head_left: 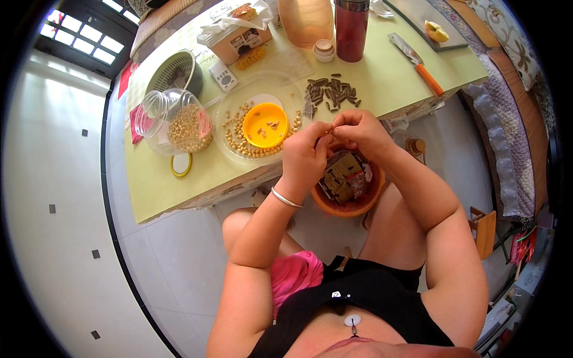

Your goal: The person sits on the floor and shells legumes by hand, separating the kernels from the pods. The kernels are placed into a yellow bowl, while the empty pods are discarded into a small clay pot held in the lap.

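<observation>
Across a pale green, rectangular desk [149, 182], scattered close to the near edge: loose pile of dark, slender, striped seeds [332, 92], just beyond both hands, long axes in mixed directions. Nearer to the right hand [361, 128] than to the left hand [305, 149]. To the left of the latter, round yellow plastic dish [262, 112] with a few pale kernels [274, 124]. Below, round orange plastic bucket [349, 210]. On both sides, closed fingertip pinch, apparently gripping a tiny object [332, 132], too hidden to identify.
</observation>
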`<state>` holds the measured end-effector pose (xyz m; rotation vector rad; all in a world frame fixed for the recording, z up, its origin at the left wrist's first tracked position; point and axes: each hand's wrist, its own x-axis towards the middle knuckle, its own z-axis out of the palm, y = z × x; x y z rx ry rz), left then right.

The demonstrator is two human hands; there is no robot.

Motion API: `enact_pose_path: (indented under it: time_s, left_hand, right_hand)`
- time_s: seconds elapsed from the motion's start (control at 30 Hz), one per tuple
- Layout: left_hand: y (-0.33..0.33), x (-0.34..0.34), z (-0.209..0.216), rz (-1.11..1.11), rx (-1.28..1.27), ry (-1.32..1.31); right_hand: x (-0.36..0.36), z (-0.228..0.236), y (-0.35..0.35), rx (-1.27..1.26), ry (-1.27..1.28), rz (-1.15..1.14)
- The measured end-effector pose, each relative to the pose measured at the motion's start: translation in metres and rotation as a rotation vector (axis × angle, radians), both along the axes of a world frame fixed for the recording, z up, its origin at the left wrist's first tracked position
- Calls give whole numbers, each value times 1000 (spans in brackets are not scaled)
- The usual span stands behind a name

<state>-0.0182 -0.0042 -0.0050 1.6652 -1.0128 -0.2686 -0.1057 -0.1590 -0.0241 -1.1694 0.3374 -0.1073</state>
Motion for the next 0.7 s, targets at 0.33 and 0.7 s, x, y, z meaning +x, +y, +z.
enact_pose_path:
  time_s: [0.33, 0.7]
  left_hand:
    - [10, 13, 17, 205, 115, -485]
    - [43, 70, 16, 420, 279, -490]
  right_hand:
    - [-1, 7, 3, -449, -53, -54]
    - [8, 5, -17, -1119, -2, -251]
